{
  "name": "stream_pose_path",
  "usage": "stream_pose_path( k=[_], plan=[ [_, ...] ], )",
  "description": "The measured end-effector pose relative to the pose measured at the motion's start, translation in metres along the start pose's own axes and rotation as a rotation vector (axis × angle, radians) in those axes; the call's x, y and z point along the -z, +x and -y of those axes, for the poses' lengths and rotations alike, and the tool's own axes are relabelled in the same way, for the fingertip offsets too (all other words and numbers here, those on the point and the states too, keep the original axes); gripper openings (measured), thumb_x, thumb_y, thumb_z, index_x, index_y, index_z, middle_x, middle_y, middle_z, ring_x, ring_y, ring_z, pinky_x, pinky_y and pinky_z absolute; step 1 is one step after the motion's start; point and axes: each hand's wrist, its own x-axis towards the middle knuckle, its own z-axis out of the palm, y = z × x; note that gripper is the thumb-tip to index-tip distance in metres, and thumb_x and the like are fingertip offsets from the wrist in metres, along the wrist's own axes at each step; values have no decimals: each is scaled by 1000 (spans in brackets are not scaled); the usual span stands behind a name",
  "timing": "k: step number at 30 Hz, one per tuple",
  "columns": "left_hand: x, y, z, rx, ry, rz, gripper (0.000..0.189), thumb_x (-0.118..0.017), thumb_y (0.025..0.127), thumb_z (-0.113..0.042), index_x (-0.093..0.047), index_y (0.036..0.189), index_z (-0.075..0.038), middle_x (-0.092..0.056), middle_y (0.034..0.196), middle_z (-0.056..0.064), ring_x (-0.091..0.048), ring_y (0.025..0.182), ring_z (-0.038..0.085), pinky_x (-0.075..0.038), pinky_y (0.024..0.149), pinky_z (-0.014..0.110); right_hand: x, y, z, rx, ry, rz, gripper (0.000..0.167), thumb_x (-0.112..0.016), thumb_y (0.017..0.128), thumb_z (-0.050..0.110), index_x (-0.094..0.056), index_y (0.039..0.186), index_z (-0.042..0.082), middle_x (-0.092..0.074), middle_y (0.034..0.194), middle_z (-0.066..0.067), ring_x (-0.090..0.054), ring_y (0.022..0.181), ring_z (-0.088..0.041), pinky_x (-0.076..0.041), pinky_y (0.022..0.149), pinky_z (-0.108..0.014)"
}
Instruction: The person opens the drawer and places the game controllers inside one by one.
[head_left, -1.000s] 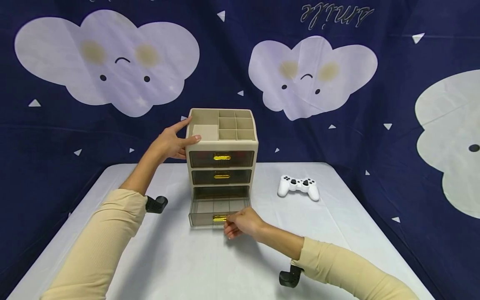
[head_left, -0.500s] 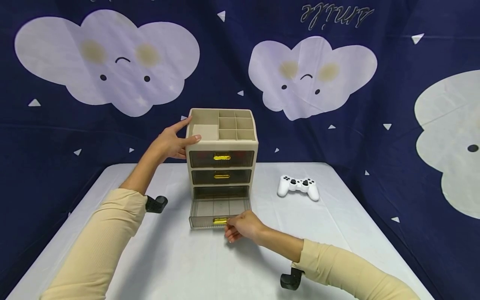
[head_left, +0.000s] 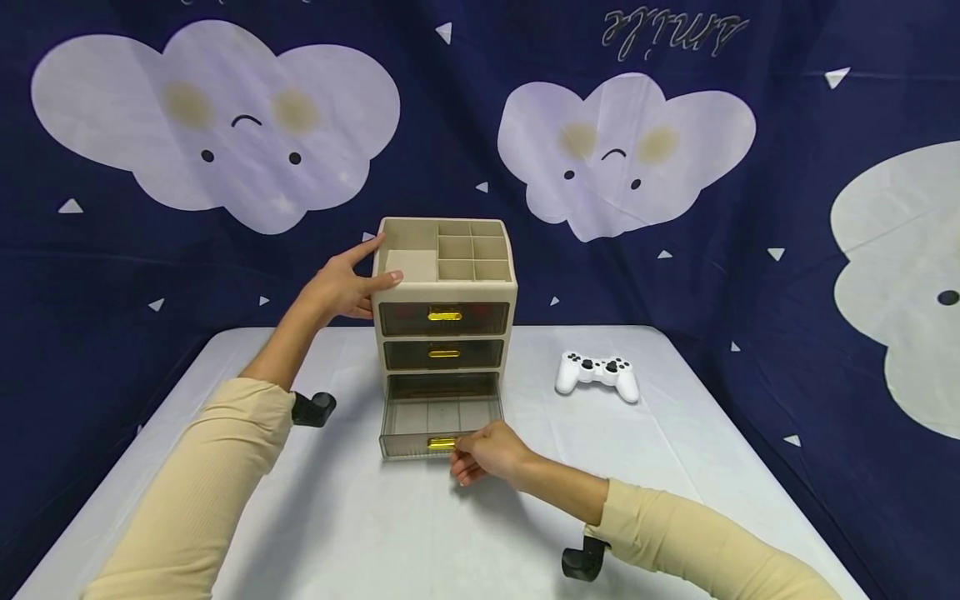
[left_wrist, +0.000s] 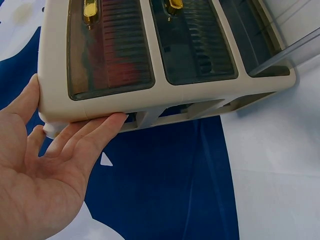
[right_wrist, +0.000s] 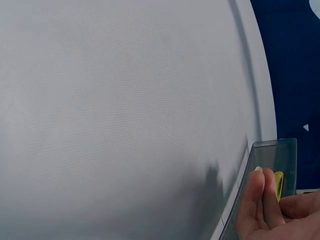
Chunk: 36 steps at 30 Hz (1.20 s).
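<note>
A beige desk organizer point(head_left: 447, 291) with smoked clear drawers stands on the table. Its bottom drawer point(head_left: 405, 447) is pulled out and shows bare compartments inside. My left hand point(head_left: 339, 286) rests against the organizer's upper left side, the thumb over the top edge and the other fingers lying fairly straight along the side, as the left wrist view shows. With thumb and fingers my right hand point(head_left: 491, 451) pinches the gold handle point(head_left: 441, 443) of the bottom drawer. Part of that handle point(right_wrist: 279, 186) shows between the fingers in the right wrist view.
A white game controller point(head_left: 596, 377) lies to the right of the organizer. Above the pulled drawer, the middle drawer point(head_left: 443, 354) and top drawer point(head_left: 480, 318) are closed; something reddish shows through the top one. A dark blue cloud-print cloth point(head_left: 450, 108) hangs behind the white table point(head_left: 360, 533).
The bottom drawer has come out slightly farther toward me, along with my right hand on its handle. My left hand and the organizer's body stay in place.
</note>
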Motion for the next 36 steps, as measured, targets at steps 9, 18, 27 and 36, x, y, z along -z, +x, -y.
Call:
stream_pose_path(
  k=[9, 18, 27, 36],
  plan=[
    [-1, 0, 0, 1, 2, -3, 86, -67, 98, -42, -9, 162, -43, -53, 143, 31, -67, 116, 45, -55, 99, 53, 0, -1, -1, 1, 13, -5, 32, -54, 102, 7, -69, 96, -20, -68, 64, -4, -65, 56, -10, -62, 61, -28],
    [0, 0, -1, 3, 3, -5, 85, -66, 99, -41, -9, 162, -43, -55, 141, 31, -67, 115, 45, -56, 98, 53, 11, 0, 4, -55, -61, 110, 38, -52, 105, 17, -71, 98, -15, -72, 71, -6, -67, 59, -11, -62, 63, -28],
    [-2, 0, -1, 9, -5, -5, 86, -67, 99, -41, -9, 163, -42, -55, 140, 31, -68, 114, 44, -56, 99, 52, 31, -2, 30, -93, -212, 300, 36, -56, 102, 20, -73, 101, -12, -73, 74, -7, -70, 67, -15, -63, 69, -32],
    [-2, 2, 0, 11, -3, -8, 86, -67, 99, -41, -9, 163, -43, -54, 141, 31, -67, 115, 44, -56, 98, 52, 58, 6, 59, -38, -241, 315, 35, -55, 103, 19, -70, 111, -12, -73, 81, -5, -70, 73, -14, -61, 72, -30]
  ],
)
